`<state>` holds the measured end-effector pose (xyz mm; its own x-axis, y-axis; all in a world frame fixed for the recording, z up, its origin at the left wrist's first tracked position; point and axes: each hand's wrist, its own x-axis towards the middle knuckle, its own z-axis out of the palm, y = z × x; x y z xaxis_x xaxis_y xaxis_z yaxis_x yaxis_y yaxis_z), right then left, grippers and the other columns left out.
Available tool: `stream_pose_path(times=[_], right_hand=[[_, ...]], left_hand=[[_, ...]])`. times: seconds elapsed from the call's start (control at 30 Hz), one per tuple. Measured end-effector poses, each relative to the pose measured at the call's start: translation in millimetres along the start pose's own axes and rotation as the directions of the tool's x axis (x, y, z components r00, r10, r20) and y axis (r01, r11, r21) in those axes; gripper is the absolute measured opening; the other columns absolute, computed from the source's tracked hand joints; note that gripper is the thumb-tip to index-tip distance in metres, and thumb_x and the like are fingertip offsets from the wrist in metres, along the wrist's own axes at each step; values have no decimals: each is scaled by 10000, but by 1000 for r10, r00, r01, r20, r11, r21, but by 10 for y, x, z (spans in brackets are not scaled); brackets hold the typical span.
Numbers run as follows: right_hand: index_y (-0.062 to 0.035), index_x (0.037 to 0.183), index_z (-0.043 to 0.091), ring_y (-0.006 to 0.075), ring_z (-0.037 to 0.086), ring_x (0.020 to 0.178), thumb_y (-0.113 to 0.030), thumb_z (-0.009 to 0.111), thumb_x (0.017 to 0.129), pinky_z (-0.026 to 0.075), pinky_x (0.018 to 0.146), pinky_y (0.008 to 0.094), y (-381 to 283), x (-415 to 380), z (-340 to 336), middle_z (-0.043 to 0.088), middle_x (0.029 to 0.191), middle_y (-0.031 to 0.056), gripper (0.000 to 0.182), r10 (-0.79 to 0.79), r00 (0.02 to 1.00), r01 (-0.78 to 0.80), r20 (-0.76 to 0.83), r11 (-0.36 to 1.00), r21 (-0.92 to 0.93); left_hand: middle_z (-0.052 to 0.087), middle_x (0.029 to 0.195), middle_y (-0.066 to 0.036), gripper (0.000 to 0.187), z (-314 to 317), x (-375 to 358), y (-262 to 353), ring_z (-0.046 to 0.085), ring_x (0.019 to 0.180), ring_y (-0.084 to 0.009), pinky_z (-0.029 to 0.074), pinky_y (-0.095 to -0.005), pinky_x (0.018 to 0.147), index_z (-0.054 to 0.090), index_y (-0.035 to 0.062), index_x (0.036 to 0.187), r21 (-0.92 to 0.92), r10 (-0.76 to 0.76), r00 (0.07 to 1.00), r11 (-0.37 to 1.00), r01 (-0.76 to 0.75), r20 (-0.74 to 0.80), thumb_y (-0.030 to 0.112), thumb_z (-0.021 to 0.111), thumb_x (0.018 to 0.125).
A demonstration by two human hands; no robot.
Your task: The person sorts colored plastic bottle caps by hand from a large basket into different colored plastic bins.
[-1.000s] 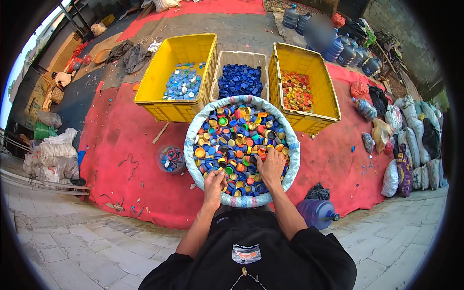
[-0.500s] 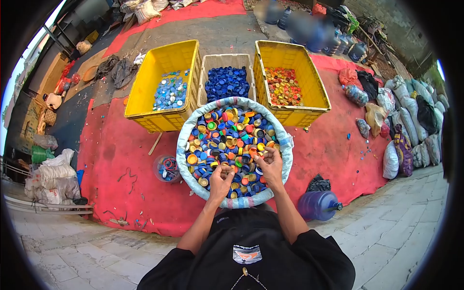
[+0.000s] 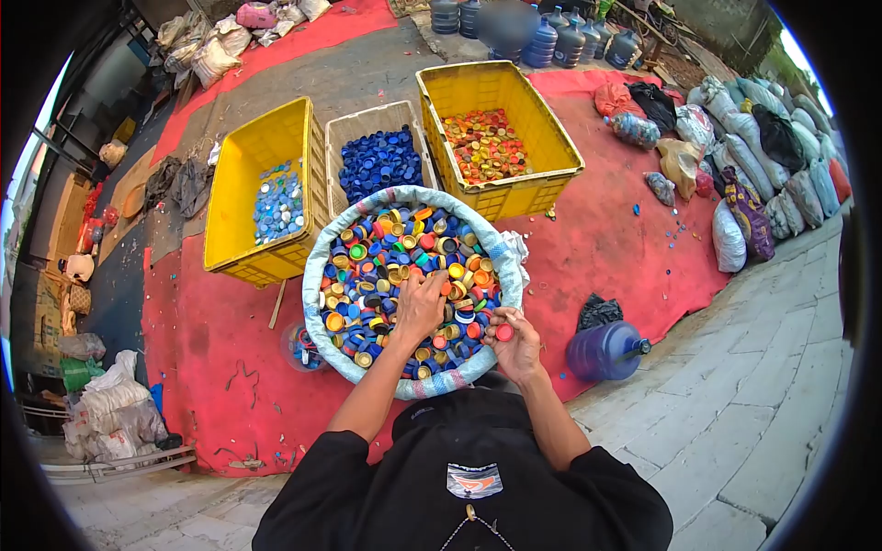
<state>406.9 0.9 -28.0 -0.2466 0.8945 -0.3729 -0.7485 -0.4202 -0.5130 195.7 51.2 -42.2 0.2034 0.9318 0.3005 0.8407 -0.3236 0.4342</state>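
Observation:
A round tub lined with pale blue woven cloth stands against my front, heaped with mixed bottle caps in blue, gold, red, orange, green and white. My left hand reaches over the middle of the heap, fingers bent down among the caps beside an orange-red one; its fingertips are partly hidden, and I cannot make out what they grip. At the tub's right rim, my right hand pinches a red bottle cap between thumb and fingers.
Beyond the tub stand a yellow crate with light blue and white caps, a whitish crate with dark blue caps, and a yellow crate with red and orange caps. A water jug lies at right; filled sacks lie beyond.
My left hand has moved farther into the heap. My right hand has drawn back to the tub's right rim, a red cap now showing in it. The view has turned, shifting the crates leftward.

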Motion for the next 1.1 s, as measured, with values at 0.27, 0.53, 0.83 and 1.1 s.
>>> stream_pose_path(times=[0.27,0.53,0.83,1.1], right_hand=[[-45,1073,548,148,559,747,-185,581,895,469,717,304,-29,-10,34,586,881,57,229,-17,1000,16,-19,997,-71],[-17,1134,549,151,580,664,-49,698,792,470,614,290,-122,313,16,632,890,50,375,-263,963,173,55,450,-876],[-71,1220,530,385,656,838,-42,542,795,514,689,493,-448,800,270,671,899,199,426,34,850,483,526,-450,-751],[-83,1207,501,375,656,846,-28,615,736,521,688,481,-365,1008,312,661,970,176,488,274,856,511,438,-575,-639]], left_hand=[[677,1016,-87,449,163,61,-133,560,928,-278,427,-408,842,601,62,1178,46,88,995,995,-90,43,79,708,742],[671,975,-87,322,-27,-96,-101,612,846,-198,471,-337,771,609,30,1149,-718,-449,886,578,389,118,148,648,852],[647,897,-90,289,-268,-643,-30,610,758,-163,521,-310,667,617,48,867,-762,-521,624,-618,195,582,326,578,934],[582,690,13,195,-295,-842,79,575,673,-130,468,-269,575,592,145,799,-760,-550,588,-622,186,593,274,585,945]])
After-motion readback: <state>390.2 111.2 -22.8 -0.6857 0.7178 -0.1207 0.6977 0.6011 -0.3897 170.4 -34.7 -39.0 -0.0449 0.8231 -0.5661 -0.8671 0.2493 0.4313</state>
